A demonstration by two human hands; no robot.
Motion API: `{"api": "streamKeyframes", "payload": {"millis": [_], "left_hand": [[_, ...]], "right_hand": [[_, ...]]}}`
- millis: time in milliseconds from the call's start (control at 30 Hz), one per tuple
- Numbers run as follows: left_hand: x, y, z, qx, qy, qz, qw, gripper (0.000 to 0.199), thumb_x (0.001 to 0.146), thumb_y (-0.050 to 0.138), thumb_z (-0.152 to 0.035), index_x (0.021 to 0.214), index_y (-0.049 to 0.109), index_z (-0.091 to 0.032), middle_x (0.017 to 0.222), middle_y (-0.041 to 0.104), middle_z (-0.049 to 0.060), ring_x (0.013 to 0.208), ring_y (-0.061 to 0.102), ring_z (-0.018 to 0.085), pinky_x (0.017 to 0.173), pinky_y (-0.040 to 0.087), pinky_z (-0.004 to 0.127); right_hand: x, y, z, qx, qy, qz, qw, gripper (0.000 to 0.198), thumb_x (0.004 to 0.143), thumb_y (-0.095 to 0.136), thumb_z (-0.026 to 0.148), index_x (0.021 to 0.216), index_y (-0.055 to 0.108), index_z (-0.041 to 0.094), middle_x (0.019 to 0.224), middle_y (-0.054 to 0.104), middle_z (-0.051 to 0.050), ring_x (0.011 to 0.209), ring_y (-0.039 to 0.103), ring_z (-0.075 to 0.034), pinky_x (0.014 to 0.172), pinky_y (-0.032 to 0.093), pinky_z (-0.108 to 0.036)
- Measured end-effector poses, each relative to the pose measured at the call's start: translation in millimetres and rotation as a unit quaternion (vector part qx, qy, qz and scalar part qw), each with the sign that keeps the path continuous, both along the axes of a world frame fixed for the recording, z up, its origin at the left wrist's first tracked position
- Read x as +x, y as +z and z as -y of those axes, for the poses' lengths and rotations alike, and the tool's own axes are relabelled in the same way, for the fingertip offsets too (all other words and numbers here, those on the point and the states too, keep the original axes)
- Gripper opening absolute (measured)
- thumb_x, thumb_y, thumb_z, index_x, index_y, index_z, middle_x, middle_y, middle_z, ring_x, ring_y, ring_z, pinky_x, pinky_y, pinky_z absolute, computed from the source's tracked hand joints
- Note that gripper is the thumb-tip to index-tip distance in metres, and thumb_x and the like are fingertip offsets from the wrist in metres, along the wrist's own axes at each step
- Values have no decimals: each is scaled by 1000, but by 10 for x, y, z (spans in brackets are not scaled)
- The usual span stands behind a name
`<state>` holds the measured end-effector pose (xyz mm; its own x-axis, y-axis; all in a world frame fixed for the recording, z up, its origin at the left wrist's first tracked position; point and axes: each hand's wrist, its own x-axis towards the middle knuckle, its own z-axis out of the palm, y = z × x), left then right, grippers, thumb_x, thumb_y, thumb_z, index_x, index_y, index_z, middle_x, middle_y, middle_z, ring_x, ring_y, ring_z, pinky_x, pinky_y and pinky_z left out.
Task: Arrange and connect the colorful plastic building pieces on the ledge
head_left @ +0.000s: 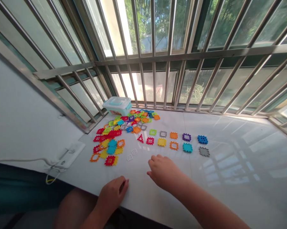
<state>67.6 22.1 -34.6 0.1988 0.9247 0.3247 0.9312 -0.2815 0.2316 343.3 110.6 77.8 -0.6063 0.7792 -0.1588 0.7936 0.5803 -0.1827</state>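
Observation:
My left hand (113,192) rests at the front edge of the white tabletop, its fingers curled in and nothing visible in them. To its right, my right hand (162,171) is over the table, palm down, with bent fingers slightly apart and no piece showing. Ahead of it are two rows of plastic square building pieces, among them a yellow square (161,142), an orange frame (174,145), a teal square (187,147) and a grey frame (204,151). A red triangle (140,138) lies at the left end. Two small white window pieces (129,157) lie between the hands and the pile.
A heap of mixed colored pieces (111,133) spreads over the left side. Behind it stands a lidded clear-and-teal box (117,106). A white power strip (73,155) with a cable lies at the left edge. Metal window bars (154,84) border the table's back.

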Motion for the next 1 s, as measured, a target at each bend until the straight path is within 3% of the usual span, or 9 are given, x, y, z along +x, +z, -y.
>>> {"api": "streamKeyframes", "payload": {"millis": [200, 400, 500, 667, 800, 1000], "left_hand": [[-163, -127, 134, 29, -23, -13, 999, 32, 106, 54, -34, 76, 58, -24, 70, 64, -1, 66, 63, 16, 65, 43, 29], [-129, -220, 148, 74, -11, -4, 997, 30, 105, 55, -27, 75, 58, -24, 69, 62, 0, 68, 62, 18, 68, 42, 32], [-133, -246, 165, 74, -7, 1, 997, 29, 104, 56, -25, 74, 58, -24, 69, 62, 0, 69, 61, 18, 68, 41, 33], [-138, -263, 167, 71, -6, 11, 997, 28, 102, 58, -24, 74, 59, -24, 69, 62, 1, 69, 61, 19, 68, 40, 33], [-131, -271, 166, 80, -4, 15, 997, 28, 102, 58, -24, 74, 59, -24, 69, 62, 1, 70, 60, 19, 68, 40, 34], [-125, -251, 165, 96, -7, 30, 995, 29, 101, 59, -23, 71, 57, -24, 67, 60, 1, 67, 59, 19, 66, 38, 34]], "right_hand": [[-471, -581, -183, 43, -14, -13, 999, 33, 104, 64, 37, 131, 68, 18, 126, 70, -14, 113, 65, -29, 86, 55, -38], [-788, -818, -342, 92, -40, -32, 994, 47, 107, 50, 24, 155, 52, 24, 143, 63, -13, 115, 62, -28, 83, 54, -38], [-871, -857, -362, 97, -44, -36, 994, 41, 107, 50, 22, 147, 58, 27, 137, 66, -12, 112, 62, -28, 82, 53, -37], [-820, -931, -302, 108, -100, -74, 986, 18, 105, 63, 35, 113, 70, 22, 119, 70, -11, 109, 61, -28, 87, 52, -38], [-616, -1040, -303, 110, -145, -152, 972, 7, 102, 66, 26, 103, 72, 22, 112, 71, -8, 105, 61, -25, 94, 51, -37], [-290, -1219, -308, 143, -174, -297, 928, 29, 99, 52, 8, 103, 75, 24, 121, 73, -8, 115, 61, -25, 102, 50, -38]]}}
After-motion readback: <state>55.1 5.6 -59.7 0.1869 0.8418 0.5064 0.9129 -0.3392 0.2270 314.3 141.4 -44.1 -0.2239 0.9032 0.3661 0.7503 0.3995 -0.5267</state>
